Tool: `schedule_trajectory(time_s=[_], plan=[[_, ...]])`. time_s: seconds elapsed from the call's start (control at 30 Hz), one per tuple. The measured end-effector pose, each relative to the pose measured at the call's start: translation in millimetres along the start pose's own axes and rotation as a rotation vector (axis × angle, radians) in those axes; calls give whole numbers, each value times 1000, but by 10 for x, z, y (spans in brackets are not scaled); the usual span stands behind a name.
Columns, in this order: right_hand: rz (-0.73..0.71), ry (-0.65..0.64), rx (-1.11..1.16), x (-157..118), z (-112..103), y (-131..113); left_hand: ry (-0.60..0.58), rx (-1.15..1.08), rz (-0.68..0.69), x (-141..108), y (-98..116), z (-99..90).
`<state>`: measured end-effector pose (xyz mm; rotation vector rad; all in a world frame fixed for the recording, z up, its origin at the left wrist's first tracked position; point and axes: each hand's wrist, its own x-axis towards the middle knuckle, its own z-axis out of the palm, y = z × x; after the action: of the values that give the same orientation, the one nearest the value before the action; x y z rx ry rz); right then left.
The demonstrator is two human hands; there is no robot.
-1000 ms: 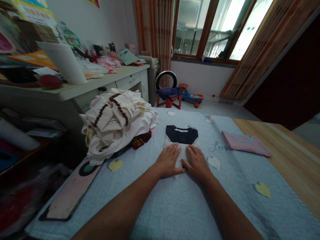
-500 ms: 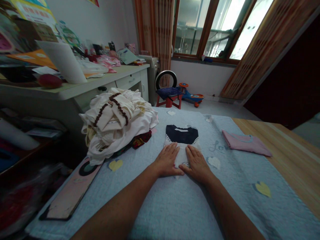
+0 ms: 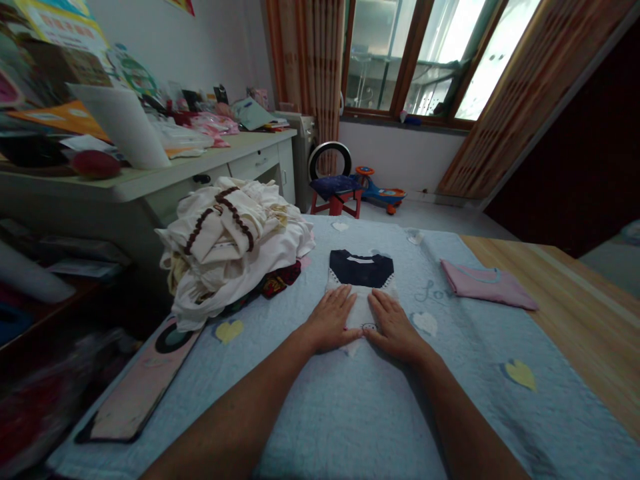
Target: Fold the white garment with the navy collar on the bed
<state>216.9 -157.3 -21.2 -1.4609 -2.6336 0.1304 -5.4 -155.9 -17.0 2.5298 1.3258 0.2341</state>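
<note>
A folded shirt (image 3: 361,269), white with a navy yoke and collar, lies flat in front of me. My left hand (image 3: 331,321) presses flat on its left side, and my right hand (image 3: 394,325) on its right side. Fingers on both hands are stretched out, and the thumbs come close together at the shirt's near edge. Between them part of a small print shows; the hands cover much of the white body. To the right lies a folded pink garment (image 3: 490,285) with light blue trim.
A heap of mostly white clothes (image 3: 245,247) stands at the left, beside a long pink board-like object (image 3: 143,387). Light blue cloth (image 3: 340,420) with heart patterns covers much of the wooden table (image 3: 570,293). Beyond are a cluttered desk (image 3: 200,160), a red stool (image 3: 336,200) and a ride-on toy (image 3: 383,192).
Both hands stay flat on the shirt, with only a slight shift of the thumbs. The whole view has moved a little.
</note>
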Motion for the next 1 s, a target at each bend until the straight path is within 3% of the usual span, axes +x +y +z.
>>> schedule_trajectory(time_s=[0.6, 1.0], plan=[[21, -105, 187, -10, -100, 124, -14, -21, 0, -3, -19, -3], [77, -100, 189, -55, -10, 333, -16, -34, -3, -6, -44, -4]])
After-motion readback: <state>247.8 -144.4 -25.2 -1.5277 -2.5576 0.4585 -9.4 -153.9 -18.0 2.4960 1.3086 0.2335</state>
